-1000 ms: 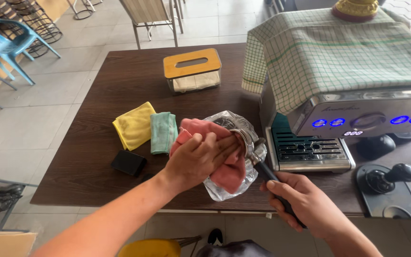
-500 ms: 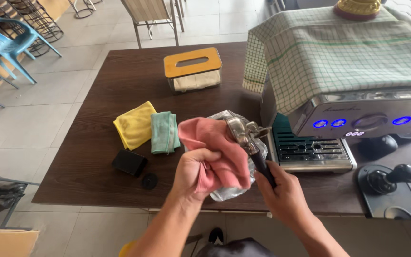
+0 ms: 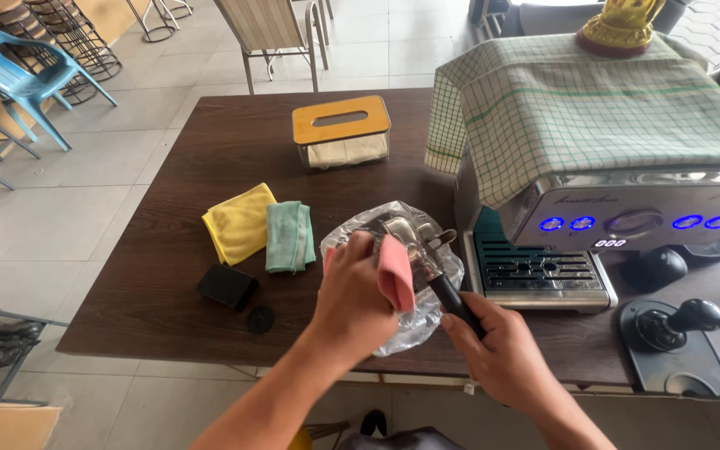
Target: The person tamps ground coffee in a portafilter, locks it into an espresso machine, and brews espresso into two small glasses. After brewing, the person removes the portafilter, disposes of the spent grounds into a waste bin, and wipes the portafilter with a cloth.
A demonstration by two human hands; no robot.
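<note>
The right hand point(image 3: 506, 354) is clamped around the black handle of a portafilter point(image 3: 427, 250), its metal head tilted up and away from the wrist, above a clear plastic bag point(image 3: 414, 321) lying on the dark wooden table point(image 3: 168, 292). The left hand point(image 3: 358, 296), forearm reaching in from below, is closed on a pink cloth point(image 3: 395, 271) and presses it against the portafilter's metal head, knuckles turned toward the camera. The two hands are close together, joined only through the tool.

Half a second earlier the pink cloth was spread wide over the left hand and hid much of the bag; now it is bunched into a narrow fold between fingers and metal, and more of the bag shows.

Just left of the left hand lie a green cloth point(image 3: 290, 236) and a yellow cloth point(image 3: 239, 221), touching each other, with a small black block point(image 3: 227, 286) and a black round cap point(image 3: 261, 318) nearer the table's edge. Beyond the hands stands a wooden-topped tissue box point(image 3: 342, 132). To the right of the right hand sits an espresso machine point(image 3: 627, 217) draped with a checked towel point(image 3: 593, 108), and a black tamper point(image 3: 685, 321) rests on its mat.
</note>
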